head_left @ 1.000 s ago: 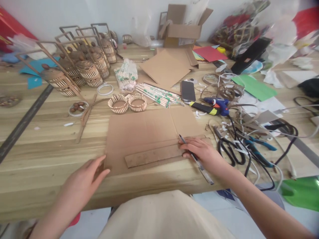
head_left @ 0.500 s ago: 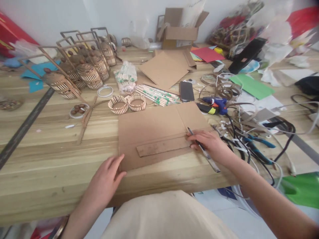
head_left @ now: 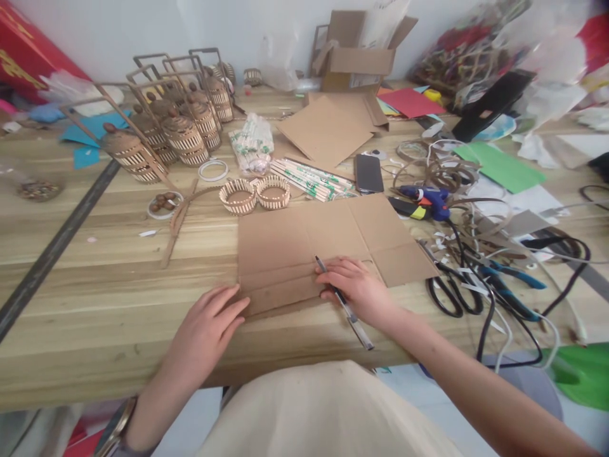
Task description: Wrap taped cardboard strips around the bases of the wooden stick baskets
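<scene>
A large creased cardboard sheet (head_left: 295, 235) lies flat near the table's front. Across its lower left part lies a narrow cardboard strip (head_left: 280, 295), its right end hidden by my right hand (head_left: 354, 289). That hand is closed around a black pen (head_left: 349, 314), whose dark tip points up and left over the sheet. My left hand (head_left: 209, 327) rests at the sheet's lower left corner, fingers apart, fingertips touching the edge. Two small slatted rings (head_left: 238, 197) stand just behind the sheet.
Lidded stick lanterns (head_left: 185, 136) stand at the back left. Beyond the sheet lie wrapped sticks (head_left: 309, 178) and a phone (head_left: 368, 174). To the right are a blue glue gun (head_left: 431, 198), black scissors (head_left: 451, 295), pliers (head_left: 511, 292) and tangled cables.
My right hand has moved left over the sheet with the pen. The strip now lies farther left and lower, along the sheet's front edge. My left hand stays at the left corner.
</scene>
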Demonstrator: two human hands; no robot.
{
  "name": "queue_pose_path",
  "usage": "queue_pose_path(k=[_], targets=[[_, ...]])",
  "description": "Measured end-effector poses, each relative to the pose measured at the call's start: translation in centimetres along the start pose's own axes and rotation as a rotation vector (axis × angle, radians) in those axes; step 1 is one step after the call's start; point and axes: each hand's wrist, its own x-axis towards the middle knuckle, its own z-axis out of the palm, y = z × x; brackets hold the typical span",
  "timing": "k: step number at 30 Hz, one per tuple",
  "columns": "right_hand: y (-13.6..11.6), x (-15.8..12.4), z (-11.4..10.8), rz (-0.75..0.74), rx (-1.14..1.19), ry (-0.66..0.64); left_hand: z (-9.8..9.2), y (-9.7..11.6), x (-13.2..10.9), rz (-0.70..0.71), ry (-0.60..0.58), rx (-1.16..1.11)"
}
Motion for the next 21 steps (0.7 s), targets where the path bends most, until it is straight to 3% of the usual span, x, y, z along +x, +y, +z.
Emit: queue_pose_path(k=[8,21], targets=[[0.7,-1.6,-0.9,0.087,0.032,-0.053,0.3,-1.1,-0.2,0.049,-0.037,-0.065],[0.9,-1.9,-1.1,0.116,0.124,0.007,0.3,-1.2,0.0,0.060,-0.045,-0.035]])
